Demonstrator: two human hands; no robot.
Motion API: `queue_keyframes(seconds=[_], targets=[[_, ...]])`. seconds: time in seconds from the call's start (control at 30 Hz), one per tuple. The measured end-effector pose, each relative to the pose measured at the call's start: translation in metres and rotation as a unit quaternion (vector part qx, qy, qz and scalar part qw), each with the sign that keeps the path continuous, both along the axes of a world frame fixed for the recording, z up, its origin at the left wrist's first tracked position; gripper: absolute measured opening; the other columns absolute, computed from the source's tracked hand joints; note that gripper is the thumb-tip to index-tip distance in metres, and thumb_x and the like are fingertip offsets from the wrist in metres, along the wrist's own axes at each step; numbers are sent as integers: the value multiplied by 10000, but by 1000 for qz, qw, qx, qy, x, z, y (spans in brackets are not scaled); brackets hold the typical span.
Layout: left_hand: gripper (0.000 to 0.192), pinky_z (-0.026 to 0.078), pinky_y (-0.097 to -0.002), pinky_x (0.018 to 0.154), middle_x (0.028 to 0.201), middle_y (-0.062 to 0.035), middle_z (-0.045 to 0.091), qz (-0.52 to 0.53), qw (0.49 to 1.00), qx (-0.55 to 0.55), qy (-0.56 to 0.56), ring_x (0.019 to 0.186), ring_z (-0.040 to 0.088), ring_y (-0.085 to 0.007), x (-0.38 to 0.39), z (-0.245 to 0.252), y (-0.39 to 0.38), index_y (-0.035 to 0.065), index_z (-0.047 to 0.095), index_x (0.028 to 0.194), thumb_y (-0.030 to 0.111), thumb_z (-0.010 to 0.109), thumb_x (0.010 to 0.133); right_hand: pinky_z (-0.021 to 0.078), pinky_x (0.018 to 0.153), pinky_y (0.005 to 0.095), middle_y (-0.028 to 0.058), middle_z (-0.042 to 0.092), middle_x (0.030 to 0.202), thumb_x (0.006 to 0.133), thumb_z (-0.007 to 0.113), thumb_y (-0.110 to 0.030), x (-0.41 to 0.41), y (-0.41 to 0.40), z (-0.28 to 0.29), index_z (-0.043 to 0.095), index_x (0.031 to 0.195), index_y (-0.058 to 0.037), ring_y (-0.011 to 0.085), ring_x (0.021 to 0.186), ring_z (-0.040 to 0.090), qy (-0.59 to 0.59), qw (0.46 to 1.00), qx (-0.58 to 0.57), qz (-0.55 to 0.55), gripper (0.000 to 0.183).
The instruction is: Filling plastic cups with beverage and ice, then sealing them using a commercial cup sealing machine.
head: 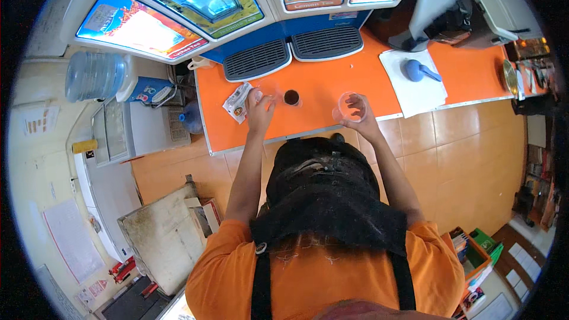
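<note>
My right hand [368,123] is wrapped around a clear plastic cup [340,113], tilted over the front part of the orange counter [311,121]. My left hand [259,115] is over the counter's left part, fingers bent. Something faint and see-through lies at its fingertips, too blurred to name, and I cannot tell whether the hand grips it. A white printed packet [234,103] lies just left of that hand, partly behind the fingers. Between my hands stands a small clear cup [291,98] with dark contents.
A drink dispenser with lit panels [204,0] stands behind two drip trays [258,60]. On the right, a blue scoop [415,71] rests on white paper [418,98]. A water dispenser with a large bottle [95,75] is at left. Tiled floor [462,155] lies below.
</note>
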State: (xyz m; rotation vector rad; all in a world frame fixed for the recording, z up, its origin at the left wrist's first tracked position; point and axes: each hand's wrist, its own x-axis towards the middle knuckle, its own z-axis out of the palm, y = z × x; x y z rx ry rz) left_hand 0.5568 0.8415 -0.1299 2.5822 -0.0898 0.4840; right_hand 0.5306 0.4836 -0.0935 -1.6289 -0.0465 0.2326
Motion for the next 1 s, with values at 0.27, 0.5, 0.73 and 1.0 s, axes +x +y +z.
queue_keyframes(seconds=[0.27,0.5,0.73,1.0], targets=[[456,413,-458,1005,1231,-138,502,-26,999,42,22,1162,491,-345,-7,30,-2,117,661,1112,137,834,691,453,922,376,75,542,1241,676,896,-246,-6,5,2,445,1340,-87,212,1163,534,15,1000,7,-16,819],[680,464,-455,953,1221,-170,546,-62,961,-205,178,1137,540,-345,-33,1,-33,41,538,1294,188,851,709,458,921,386,84,533,1262,681,893,-241,-12,25,-7,446,1355,-95,222,1173,529,8,998,-22,-66,822],[561,546,-343,808,1138,-136,657,-106,929,-320,154,1005,663,-234,10,-39,-50,28,576,1238,168,833,760,450,958,399,104,541,1283,655,896,-223,5,48,-26,446,1360,-74,241,1185,530,-34,994,-91,-52,850],[403,552,-285,708,923,-80,722,-133,920,-344,132,779,702,-146,7,-28,-63,30,650,1118,169,818,779,439,1024,415,144,543,1304,622,894,-238,6,53,-62,467,1339,-28,303,1205,533,-99,981,-139,-97,860]])
